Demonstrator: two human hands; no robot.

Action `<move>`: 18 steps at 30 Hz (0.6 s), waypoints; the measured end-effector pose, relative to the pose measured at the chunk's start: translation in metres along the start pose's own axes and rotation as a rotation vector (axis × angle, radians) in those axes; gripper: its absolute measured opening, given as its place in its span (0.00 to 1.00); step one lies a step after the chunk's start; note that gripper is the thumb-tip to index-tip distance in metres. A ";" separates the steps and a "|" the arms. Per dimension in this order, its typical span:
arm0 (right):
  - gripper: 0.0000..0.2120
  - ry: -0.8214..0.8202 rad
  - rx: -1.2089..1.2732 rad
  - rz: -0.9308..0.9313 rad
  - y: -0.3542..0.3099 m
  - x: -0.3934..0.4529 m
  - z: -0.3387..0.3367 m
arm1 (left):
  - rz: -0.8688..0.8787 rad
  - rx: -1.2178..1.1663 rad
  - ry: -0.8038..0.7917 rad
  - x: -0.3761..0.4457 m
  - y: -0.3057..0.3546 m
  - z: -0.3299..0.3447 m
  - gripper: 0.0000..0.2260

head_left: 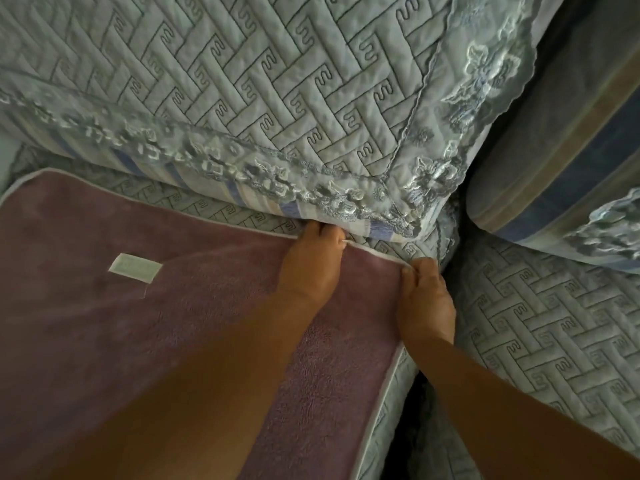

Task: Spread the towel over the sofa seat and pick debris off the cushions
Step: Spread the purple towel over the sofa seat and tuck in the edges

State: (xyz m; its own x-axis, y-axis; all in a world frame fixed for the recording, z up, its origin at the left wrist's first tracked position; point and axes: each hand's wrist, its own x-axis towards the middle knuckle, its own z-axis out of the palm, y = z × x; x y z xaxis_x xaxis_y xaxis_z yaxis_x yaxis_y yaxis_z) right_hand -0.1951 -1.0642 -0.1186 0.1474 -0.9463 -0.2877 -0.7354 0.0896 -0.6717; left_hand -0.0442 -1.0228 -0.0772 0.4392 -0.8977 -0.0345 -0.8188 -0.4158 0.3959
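Towel (138, 323), mauve terry cloth with white piping and a pale rectangular label (135, 267), lies flat over the grey-green quilted sofa seat (391, 427), its far edge below the lace-trimmed quilted back cushion (242, 98). Left hand (311, 268) presses the far hem, grip pinching the piping. Right hand (427, 299) pinches the towel's far right corner.

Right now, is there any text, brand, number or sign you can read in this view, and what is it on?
No readable text in this view.
Sewn label on the purple towel: pale rectangle, any print too blurred to read.
Quilted sofa cover: only stitched S-like motifs, a pattern, not lettering.
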 end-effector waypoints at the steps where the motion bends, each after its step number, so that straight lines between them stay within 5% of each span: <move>1: 0.06 -0.003 -0.017 0.001 0.001 0.001 0.003 | 0.000 -0.008 -0.008 0.000 -0.002 0.003 0.08; 14: 0.08 0.239 -0.258 -0.137 -0.020 -0.014 0.007 | -0.044 -0.084 -0.033 -0.012 0.004 0.002 0.06; 18: 0.12 0.224 -0.362 -0.171 -0.023 -0.022 0.004 | 0.055 0.003 -0.105 -0.022 -0.001 -0.002 0.15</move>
State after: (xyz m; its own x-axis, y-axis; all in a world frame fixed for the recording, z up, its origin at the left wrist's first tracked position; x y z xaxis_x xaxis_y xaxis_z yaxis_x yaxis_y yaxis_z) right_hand -0.1789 -1.0439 -0.0992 0.1695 -0.9855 -0.0120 -0.9025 -0.1503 -0.4036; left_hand -0.0519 -1.0024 -0.0752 0.3528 -0.9293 -0.1091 -0.8415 -0.3661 0.3974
